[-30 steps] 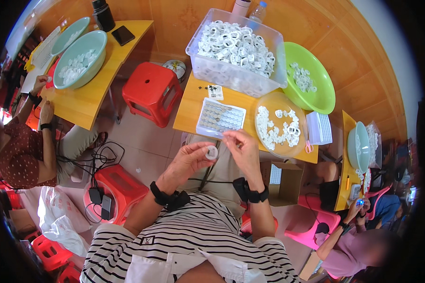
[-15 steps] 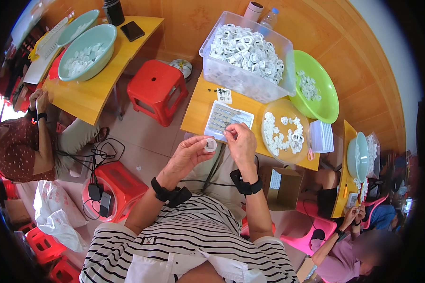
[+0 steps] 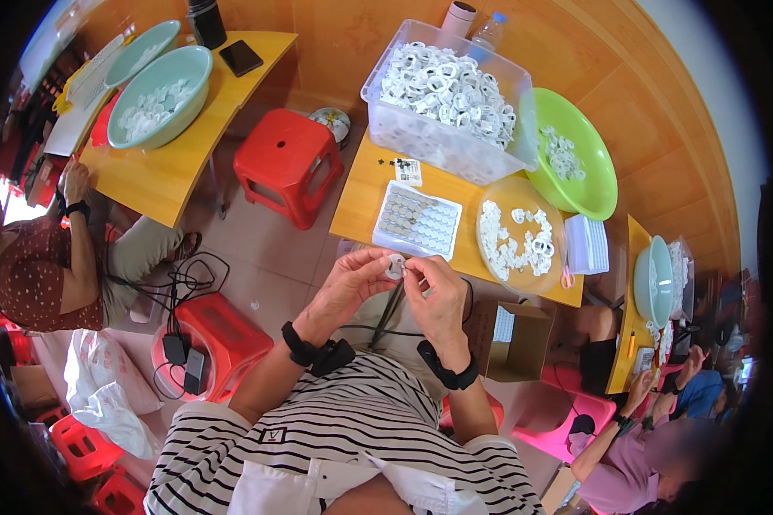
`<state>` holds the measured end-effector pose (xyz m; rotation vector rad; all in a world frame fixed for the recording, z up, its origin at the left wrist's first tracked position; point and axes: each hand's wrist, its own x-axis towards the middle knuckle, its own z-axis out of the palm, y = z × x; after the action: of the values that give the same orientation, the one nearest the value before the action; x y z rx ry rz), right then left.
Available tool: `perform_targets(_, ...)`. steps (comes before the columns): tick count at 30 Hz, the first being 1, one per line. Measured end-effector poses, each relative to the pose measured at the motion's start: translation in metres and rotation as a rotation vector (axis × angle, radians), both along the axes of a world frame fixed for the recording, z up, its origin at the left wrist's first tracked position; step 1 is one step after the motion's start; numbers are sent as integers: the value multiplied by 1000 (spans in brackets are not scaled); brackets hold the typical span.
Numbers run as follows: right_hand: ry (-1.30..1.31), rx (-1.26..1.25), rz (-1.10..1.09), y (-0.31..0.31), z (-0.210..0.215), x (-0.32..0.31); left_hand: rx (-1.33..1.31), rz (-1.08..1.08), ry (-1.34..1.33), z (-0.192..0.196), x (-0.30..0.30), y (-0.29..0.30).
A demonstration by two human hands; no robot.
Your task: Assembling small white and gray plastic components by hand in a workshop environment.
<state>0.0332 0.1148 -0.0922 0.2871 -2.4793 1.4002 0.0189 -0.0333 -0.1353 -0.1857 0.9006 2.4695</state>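
My left hand (image 3: 349,285) pinches a small round white plastic part (image 3: 395,267) between thumb and fingers, held up in front of me past the table's near edge. At that part's right side, my right hand (image 3: 438,296) has its thumb and fingertips closed together. Whatever lies between them is too small to make out. Just beyond both hands, a white tray (image 3: 429,197) rests on the table, with rows of round silver pieces in part of its wells.
Behind the tray stands a clear bin (image 3: 447,150) heaped with white ring-shaped parts. To its right are a green basin (image 3: 599,184) and a round shallow dish (image 3: 511,190) of white pieces. A red stool (image 3: 283,154) stands left. Co-workers sit on both sides.
My right hand has come back from the tray to the white part in my left hand. The left hand has shifted slightly right. The co-worker at right has spread their hands apart.
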Motion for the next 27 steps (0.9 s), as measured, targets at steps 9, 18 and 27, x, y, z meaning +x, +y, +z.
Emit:
perform_targets(9,150,131,-33,6,-5,8,-41,-25,52,1,5,7)
perform_targets(18,18,-72,-127,9,2,12,80,-83,-49,-2,7,12)
perform_targets(27,14,-110,-150,15,1,14,92,-96,-59,2,9,18)
